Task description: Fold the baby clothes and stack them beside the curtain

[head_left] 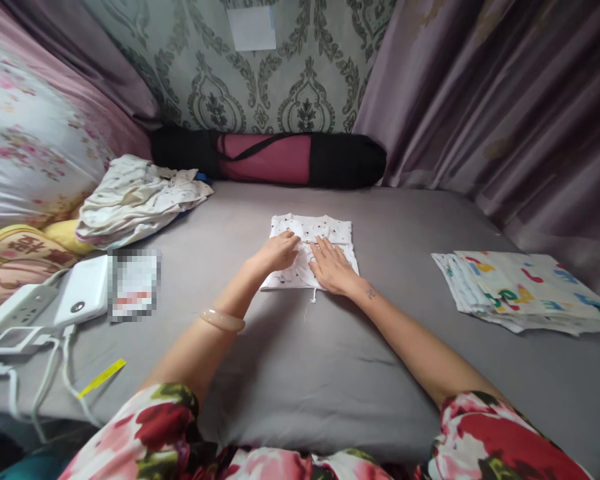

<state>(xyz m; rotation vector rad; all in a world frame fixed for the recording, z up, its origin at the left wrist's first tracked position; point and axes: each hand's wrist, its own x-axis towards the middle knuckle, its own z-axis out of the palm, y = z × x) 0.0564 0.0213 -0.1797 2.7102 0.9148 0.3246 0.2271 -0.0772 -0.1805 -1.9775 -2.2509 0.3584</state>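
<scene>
A small white garment with a scattered dark print (313, 229) lies folded into a compact rectangle on the grey sheet. A short white tie trails from its near edge. My right hand (333, 265) rests flat on its right half, fingers stretched out and slightly spread. On the left half is my left hand (280, 251), its fingers bent and drawn together against the cloth near a fold. The fingertips of the left hand are partly hidden.
Folded printed cloths (535, 287) are stacked at the right. A loose cloth pile (143, 197) lies at the back left, before a power bank (83, 290), a power strip (17, 313) and cables. A black and maroon bag (267, 159) lies along the wall.
</scene>
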